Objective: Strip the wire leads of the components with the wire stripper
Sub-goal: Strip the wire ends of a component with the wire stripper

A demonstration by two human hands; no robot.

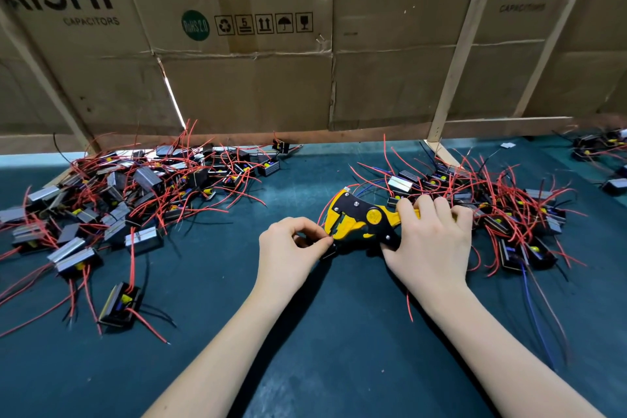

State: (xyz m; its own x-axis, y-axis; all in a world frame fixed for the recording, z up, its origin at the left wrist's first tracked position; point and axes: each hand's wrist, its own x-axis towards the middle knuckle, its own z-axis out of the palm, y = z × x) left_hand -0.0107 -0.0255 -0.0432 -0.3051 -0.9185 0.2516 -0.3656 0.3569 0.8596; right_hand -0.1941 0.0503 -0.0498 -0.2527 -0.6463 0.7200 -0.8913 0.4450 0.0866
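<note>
Right now the wire stripper (364, 219) lies near the middle of the tabletop (305, 332), its long axis running roughly left to right, with the yellow-and-black head toward your left and the handles under your right hand (432, 241). Your right hand is curled round those handles, gripping them. Your left hand (291, 249) pinches something small at the mouth of the tool, most likely a lead of the black component (328, 253) that sits just below the head; the wire itself is too thin to make out there. Judge the stripper as rigid and fairly light, with hard plastic handles that give a sure hold; squeeze from the handle ends, well away from the jaws. The leads will be thin, soft and springy, so hold each one close to the jaws or it will bend away. The component is small and light and may drag along if you pull the wire. To your left lies a heap of components with red leads (135, 193); to your right a second heap (502, 207); which is finished cannot be told. Behind both stands a cardboard wall (258, 85) on wooden struts.
</note>
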